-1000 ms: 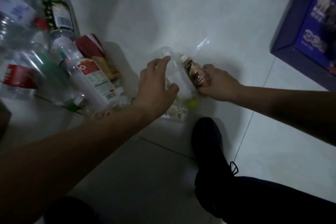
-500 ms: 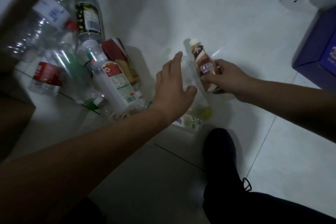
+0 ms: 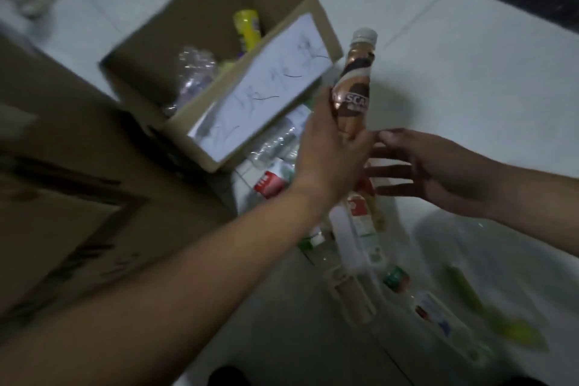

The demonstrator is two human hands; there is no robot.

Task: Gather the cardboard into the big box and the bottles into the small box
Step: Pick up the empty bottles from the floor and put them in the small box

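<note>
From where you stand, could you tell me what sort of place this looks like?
Probably an indoor room used for sorting recyclables. The pale tiled floor carries a small cardboard box partly filled with bottles, a larger cardboard box, and loose plastic bottles.

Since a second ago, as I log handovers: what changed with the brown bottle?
The brown bottle passed from the right hand, now open, to the left hand, which holds it up beside the small box. Other bottles remain on the floor.
</note>
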